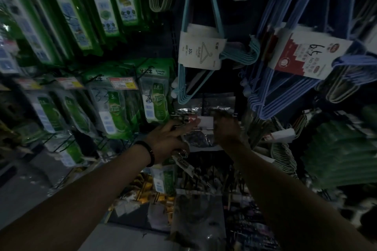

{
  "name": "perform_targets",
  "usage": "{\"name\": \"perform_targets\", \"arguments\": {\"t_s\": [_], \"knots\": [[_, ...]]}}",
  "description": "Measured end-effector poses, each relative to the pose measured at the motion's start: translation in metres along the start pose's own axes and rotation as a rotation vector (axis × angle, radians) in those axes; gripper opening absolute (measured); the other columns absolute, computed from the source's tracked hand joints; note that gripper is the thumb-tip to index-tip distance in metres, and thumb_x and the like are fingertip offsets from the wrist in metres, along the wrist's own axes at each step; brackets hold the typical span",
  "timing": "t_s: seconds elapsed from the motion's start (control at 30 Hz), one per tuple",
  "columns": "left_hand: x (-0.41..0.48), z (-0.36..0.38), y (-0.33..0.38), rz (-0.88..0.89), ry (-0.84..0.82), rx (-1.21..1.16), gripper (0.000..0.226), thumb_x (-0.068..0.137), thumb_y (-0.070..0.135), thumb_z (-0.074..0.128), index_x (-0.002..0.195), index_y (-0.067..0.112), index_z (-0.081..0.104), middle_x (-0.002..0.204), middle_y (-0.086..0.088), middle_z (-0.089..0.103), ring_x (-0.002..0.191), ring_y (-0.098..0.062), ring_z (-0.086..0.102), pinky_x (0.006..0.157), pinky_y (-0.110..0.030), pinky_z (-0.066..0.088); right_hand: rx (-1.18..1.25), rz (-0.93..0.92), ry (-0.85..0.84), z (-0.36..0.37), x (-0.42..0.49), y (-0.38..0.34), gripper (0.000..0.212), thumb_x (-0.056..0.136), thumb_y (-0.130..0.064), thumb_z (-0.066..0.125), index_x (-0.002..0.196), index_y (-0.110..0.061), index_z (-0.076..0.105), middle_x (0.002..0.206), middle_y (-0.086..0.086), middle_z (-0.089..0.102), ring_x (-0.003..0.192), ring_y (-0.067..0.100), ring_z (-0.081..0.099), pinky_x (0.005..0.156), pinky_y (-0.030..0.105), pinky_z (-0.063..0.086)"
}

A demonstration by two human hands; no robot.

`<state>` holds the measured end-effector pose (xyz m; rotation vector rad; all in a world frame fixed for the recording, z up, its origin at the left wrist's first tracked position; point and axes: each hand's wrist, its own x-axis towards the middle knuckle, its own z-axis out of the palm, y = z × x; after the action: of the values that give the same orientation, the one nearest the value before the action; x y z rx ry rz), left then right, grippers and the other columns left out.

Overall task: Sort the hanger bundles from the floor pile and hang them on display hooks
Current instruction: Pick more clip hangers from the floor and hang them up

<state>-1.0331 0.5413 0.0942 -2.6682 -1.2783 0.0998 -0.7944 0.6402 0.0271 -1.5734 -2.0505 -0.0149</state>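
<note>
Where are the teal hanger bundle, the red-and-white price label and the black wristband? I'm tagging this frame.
teal hanger bundle (pixel 184 89): head view, lower left corner.
red-and-white price label (pixel 306 55): head view, label's middle.
black wristband (pixel 150 152): head view, band on left wrist.

The clear packet (pixel 201 126) hangs at the middle of the rack, with the left hand (pixel 167 140) touching its left edge and the right hand (pixel 226 130) at its right edge. Left of the packet hang rows of boxed power strips (pixel 114 106), and above it hangs a hanger bundle with a paper sleeve (pixel 201 47). Right of that bundle hangs another hanger bundle with a card (pixel 306 55), and below the packet small goods (pixel 195 181) hang on lower hooks.
</note>
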Motion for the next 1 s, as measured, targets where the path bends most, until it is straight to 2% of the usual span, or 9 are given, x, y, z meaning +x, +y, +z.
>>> {"name": "perform_targets", "arguments": {"t_s": [0.1, 0.2, 0.3, 0.4, 0.47, 0.53, 0.63, 0.73, 1.0], "knots": [[-0.001, -0.006, 0.006, -0.026, -0.007, -0.002, 0.045, 0.09, 0.013, 0.081, 0.115, 0.049, 0.073, 0.162, 0.032, -0.035, 0.152, -0.03, 0.012, 0.113, -0.049, 0.046, -0.134, -0.004, 0.01, -0.009, -0.001, -0.003, 0.04, 0.062, -0.022, 0.07, 0.099, -0.012, 0.08, 0.093, 0.014, 0.077, 0.086, 0.035, 0.074, 0.082, 0.044, 0.06], [-0.002, -0.004, 0.007, -0.045, 0.02, -0.028, 0.045, 0.088, 0.011, 0.082, 0.111, 0.049, 0.074, 0.169, 0.025, -0.024, 0.154, -0.034, 0.017, 0.108, -0.049, 0.049, 0.019, -0.059, 0.161, -0.001, -0.006, 0.009, 0.036, 0.083, -0.021, 0.063, 0.113, -0.004, 0.074, 0.111, 0.021, 0.074, 0.104, 0.041, 0.07, 0.095, 0.054, 0.056], [-0.001, -0.004, 0.01, -0.03, 0.038, -0.038, 0.043, 0.094, 0.011, 0.075, 0.117, 0.048, 0.073, 0.17, 0.022, -0.023, 0.153, -0.033, 0.018, 0.109, -0.046, 0.046, 0.213, 0.004, 0.196, -0.016, -0.034, 0.002, 0.032, 0.095, -0.021, 0.054, 0.115, -0.006, 0.073, 0.109, 0.015, 0.073, 0.098, 0.035, 0.068, 0.085, 0.039, 0.054], [-0.002, 0.0, 0.014, -0.034, 0.073, -0.076, 0.037, 0.098, 0.015, 0.07, 0.116, 0.046, 0.074, 0.171, 0.019, -0.019, 0.149, -0.033, 0.025, 0.108, -0.044, 0.045, 0.362, 0.099, 0.092, -0.033, -0.068, -0.007, 0.007, 0.096, -0.02, 0.067, 0.092, -0.014, 0.07, 0.08, 0.002, 0.068, 0.074, 0.025, 0.063, 0.061, 0.029, 0.034], [-0.001, 0.006, 0.015, -0.051, 0.088, -0.1, 0.035, 0.099, 0.018, 0.067, 0.118, 0.047, 0.072, 0.171, 0.02, -0.019, 0.15, -0.035, 0.026, 0.11, -0.045, 0.042, 0.439, 0.028, 0.016, -0.04, -0.09, -0.01, 0.013, 0.1, -0.027, 0.063, 0.091, -0.02, 0.07, 0.08, -0.003, 0.069, 0.075, 0.019, 0.065, 0.062, 0.03, 0.041], [0.0, 0.01, 0.015, -0.076, 0.082, -0.124, 0.032, 0.102, 0.021, 0.061, 0.119, 0.046, 0.07, 0.171, 0.021, -0.017, 0.153, -0.038, 0.024, 0.115, -0.048, 0.038, 0.52, -0.08, -0.181, -0.047, -0.106, -0.015, 0.017, 0.103, -0.037, 0.057, 0.094, -0.028, 0.067, 0.086, -0.01, 0.067, 0.076, 0.005, 0.062, 0.064, 0.029, 0.046], [0.002, 0.016, 0.016, -0.078, 0.089, -0.172, 0.023, 0.102, 0.03, 0.053, 0.116, 0.046, 0.06, 0.17, 0.025, -0.015, 0.155, -0.043, 0.021, 0.118, -0.056, 0.036, 0.337, -0.178, -0.311, -0.051, -0.121, -0.027, 0.024, 0.098, -0.051, 0.06, 0.105, -0.03, 0.068, 0.089, -0.014, 0.066, 0.073, 0.001, 0.061, 0.059, 0.023, 0.045], [0.002, 0.012, 0.021, -0.111, 0.065, -0.184, 0.023, 0.104, 0.032, 0.057, 0.117, 0.048, 0.067, 0.171, 0.024, -0.01, 0.153, -0.044, 0.023, 0.12, -0.054, 0.034, 0.144, -0.192, -0.196, -0.037, -0.13, -0.029, 0.033, 0.092, -0.051, 0.067, 0.114, -0.028, 0.064, 0.1, -0.003, 0.074, 0.081, 0.02, 0.07, 0.062, 0.036, 0.058], [0.002, 0.008, 0.02, -0.165, -0.015, -0.187, 0.028, 0.103, 0.04, 0.052, 0.124, 0.052, 0.066, 0.165, 0.033, -0.021, 0.157, -0.038, 0.012, 0.119, -0.061, 0.032, -0.079, -0.171, -0.053, -0.022, -0.127, -0.032, 0.03, 0.094, -0.051, 0.065, 0.117, -0.031, 0.063, 0.096, -0.005, 0.071, 0.078, 0.016, 0.069, 0.061, 0.032, 0.059]]}}
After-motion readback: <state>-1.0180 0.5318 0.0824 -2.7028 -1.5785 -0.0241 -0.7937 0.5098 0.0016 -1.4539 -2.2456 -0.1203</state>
